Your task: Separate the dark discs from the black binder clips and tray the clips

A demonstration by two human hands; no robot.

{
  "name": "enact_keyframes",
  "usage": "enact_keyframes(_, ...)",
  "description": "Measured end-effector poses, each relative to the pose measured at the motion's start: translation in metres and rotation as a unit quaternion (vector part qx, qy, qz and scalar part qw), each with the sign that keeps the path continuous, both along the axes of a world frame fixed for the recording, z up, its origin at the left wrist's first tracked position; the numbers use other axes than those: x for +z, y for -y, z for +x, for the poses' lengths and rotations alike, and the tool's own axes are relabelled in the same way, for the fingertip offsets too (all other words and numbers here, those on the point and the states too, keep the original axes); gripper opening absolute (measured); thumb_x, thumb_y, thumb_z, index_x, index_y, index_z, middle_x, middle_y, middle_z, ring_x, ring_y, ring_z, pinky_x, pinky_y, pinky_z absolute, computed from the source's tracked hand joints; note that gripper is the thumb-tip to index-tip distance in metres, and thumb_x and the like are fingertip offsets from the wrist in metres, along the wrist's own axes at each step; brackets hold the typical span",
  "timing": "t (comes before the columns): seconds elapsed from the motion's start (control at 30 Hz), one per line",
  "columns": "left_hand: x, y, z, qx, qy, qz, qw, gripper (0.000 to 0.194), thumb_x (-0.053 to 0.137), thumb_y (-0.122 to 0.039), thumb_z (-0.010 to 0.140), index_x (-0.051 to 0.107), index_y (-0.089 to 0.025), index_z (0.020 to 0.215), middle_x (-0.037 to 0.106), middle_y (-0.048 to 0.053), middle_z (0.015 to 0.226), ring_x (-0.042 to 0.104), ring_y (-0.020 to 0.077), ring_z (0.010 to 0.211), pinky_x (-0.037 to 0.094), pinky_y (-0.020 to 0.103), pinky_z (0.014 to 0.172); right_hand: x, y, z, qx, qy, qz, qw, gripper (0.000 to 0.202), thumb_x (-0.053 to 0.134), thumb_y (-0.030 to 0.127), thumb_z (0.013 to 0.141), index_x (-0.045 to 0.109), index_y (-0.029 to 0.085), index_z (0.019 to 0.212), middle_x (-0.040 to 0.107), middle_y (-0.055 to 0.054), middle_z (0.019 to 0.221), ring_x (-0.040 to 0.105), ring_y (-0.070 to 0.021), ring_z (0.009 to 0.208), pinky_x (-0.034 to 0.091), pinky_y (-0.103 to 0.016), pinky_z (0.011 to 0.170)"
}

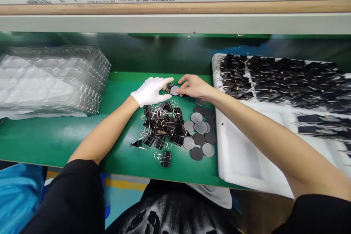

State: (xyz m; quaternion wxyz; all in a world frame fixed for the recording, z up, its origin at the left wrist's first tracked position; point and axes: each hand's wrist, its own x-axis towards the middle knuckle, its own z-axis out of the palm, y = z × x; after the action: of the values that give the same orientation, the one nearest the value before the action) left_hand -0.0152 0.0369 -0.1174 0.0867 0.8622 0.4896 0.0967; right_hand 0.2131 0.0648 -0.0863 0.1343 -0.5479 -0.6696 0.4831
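My left hand (153, 90), in a white glove with bare fingertips, grips a small dark round piece (169, 88) between thumb and fingers. Touching that piece is a grey disc (174, 90), its right edge pinched by the bare fingers of my right hand (193, 87). Just below my hands lies a heap of black binder clips (164, 122) with silver wire handles. One binder clip (166, 158) sits apart, nearer the table's front edge. Loose grey discs (201, 127) and black discs (196, 153) are spread to the right of the heap.
At left stands a stack of clear plastic trays (82, 80). On the right, a white foam tray (241, 157) holds rows of black binder clips (290, 76), with my right forearm crossing above it. A shelf edge (175, 23) spans the back of the green table (123, 146).
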Motion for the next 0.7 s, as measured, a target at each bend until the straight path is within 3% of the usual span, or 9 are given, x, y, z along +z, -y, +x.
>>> enact_keyframes(0.17, 0.002, 0.002, 0.004, 0.004, -0.017, -0.005, 1.000, 0.079, 0.067, -0.053, 0.093, 0.047, -0.019, 0.161, 0.077, 0.008, 0.113, 0.071, 0.0327, 0.109, 0.047, 0.039, 0.092, 0.001, -0.013, -0.009, 0.036, 0.070, -0.007, 0.997, 0.034, 0.083, 0.033, 0.094, 0.062, 0.017, 0.116, 0.072, -0.002, 0.069, 0.067, -0.0187, 0.066, 0.046, -0.030, 0.060)
enact_keyframes(0.3, 0.005, 0.006, 0.011, 0.052, -0.021, -0.007, 0.998, 0.087, 0.068, -0.059, 0.092, 0.043, -0.016, 0.163, 0.074, 0.014, 0.126, 0.069, 0.0364, 0.119, 0.049, 0.042, 0.097, 0.007, -0.009, -0.013, 0.034, 0.169, 0.105, 0.979, 0.041, 0.081, 0.049, 0.092, 0.066, 0.018, 0.115, 0.076, -0.007, 0.085, 0.069, -0.0231, 0.078, 0.044, -0.033, 0.066)
enact_keyframes(0.37, 0.004, 0.008, 0.015, 0.088, -0.024, 0.005, 0.996, 0.087, 0.069, -0.062, 0.090, 0.047, -0.016, 0.160, 0.070, 0.017, 0.136, 0.067, 0.0390, 0.123, 0.049, 0.045, 0.099, 0.015, 0.002, -0.014, 0.040, 0.177, 0.159, 0.970, 0.033, 0.074, 0.053, 0.095, 0.069, 0.020, 0.100, 0.075, -0.007, 0.089, 0.067, -0.0228, 0.081, 0.043, -0.034, 0.068)
enact_keyframes(0.43, 0.002, 0.008, 0.017, 0.103, -0.023, 0.010, 0.994, 0.082, 0.069, -0.060, 0.089, 0.051, -0.016, 0.157, 0.066, 0.019, 0.141, 0.065, 0.0404, 0.126, 0.049, 0.047, 0.102, 0.023, 0.015, -0.014, 0.092, 0.180, 0.150, 0.968, 0.040, 0.068, 0.057, 0.097, 0.067, 0.022, 0.079, 0.071, -0.005, 0.079, 0.062, -0.0206, 0.073, 0.039, -0.034, 0.065)
enact_keyframes(0.5, -0.001, 0.006, 0.017, 0.099, -0.002, 0.004, 0.995, 0.072, 0.065, -0.055, 0.094, 0.053, -0.017, 0.155, 0.066, 0.017, 0.141, 0.065, 0.0380, 0.127, 0.049, 0.048, 0.104, 0.028, 0.026, -0.015, 0.169, 0.184, 0.111, 0.962, 0.046, 0.069, 0.055, 0.096, 0.061, 0.022, 0.065, 0.063, -0.003, 0.068, 0.054, -0.0177, 0.065, 0.035, -0.034, 0.062)
enact_keyframes(0.57, -0.003, 0.004, 0.015, 0.098, 0.030, -0.003, 0.995, 0.063, 0.056, -0.050, 0.100, 0.054, -0.018, 0.154, 0.067, 0.015, 0.137, 0.065, 0.0341, 0.126, 0.049, 0.046, 0.105, 0.030, 0.032, -0.015, 0.214, 0.175, 0.094, 0.957, 0.041, 0.071, 0.043, 0.095, 0.060, 0.022, 0.062, 0.058, 0.000, 0.064, 0.048, -0.0157, 0.063, 0.034, -0.034, 0.062)
enact_keyframes(0.7, -0.004, 0.002, 0.014, 0.124, 0.049, 0.005, 0.991, 0.056, 0.052, -0.046, 0.102, 0.056, -0.019, 0.151, 0.070, 0.013, 0.133, 0.065, 0.0323, 0.125, 0.049, 0.045, 0.105, 0.033, 0.027, -0.007, 0.182, 0.118, 0.088, 0.972, 0.031, 0.068, 0.027, 0.093, 0.062, 0.021, 0.063, 0.053, 0.002, 0.063, 0.043, -0.0133, 0.063, 0.033, -0.032, 0.063)
